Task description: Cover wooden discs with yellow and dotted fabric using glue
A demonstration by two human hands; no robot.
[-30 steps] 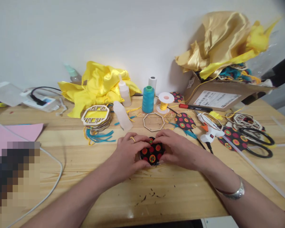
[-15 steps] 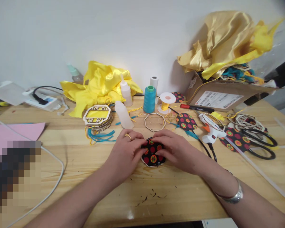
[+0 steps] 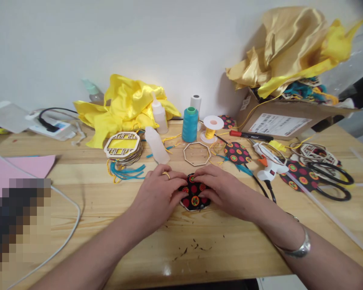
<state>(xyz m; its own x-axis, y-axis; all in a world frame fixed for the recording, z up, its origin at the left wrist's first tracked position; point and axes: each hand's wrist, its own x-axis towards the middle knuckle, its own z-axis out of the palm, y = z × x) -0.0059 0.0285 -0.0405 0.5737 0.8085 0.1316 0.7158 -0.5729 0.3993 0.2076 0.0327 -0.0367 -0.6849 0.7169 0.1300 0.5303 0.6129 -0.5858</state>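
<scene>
Both hands grip a small black patterned fabric piece (image 3: 195, 200) with red and orange round motifs. A pale rim shows along its lower edge, and it rests on or just above the wooden table (image 3: 145, 249). My left hand (image 3: 159, 193), with a ring on it, holds the left edge, thumb on the face. On the opposite edge, my right hand (image 3: 224, 192) has its thumb and fingers closed. The fingertips hide parts of both sides. Just beyond lies a thin wooden octagonal frame (image 3: 197, 154). A white glue gun (image 3: 270, 166) is to the right of my right hand.
Glue bottles (image 3: 157, 146), a teal thread cone (image 3: 190, 125) and a yellow cord spool (image 3: 212, 128) stand behind. Stacked lattice frames (image 3: 122, 146) are at left, black-handled scissors (image 3: 332, 179) at right. A cardboard box (image 3: 275, 119) overflows with cloth. Dark scraps (image 3: 195, 246) lie in front.
Both hands keep their hold on the fabric piece, with only slight finger shifts. The whole view has shifted a little.
</scene>
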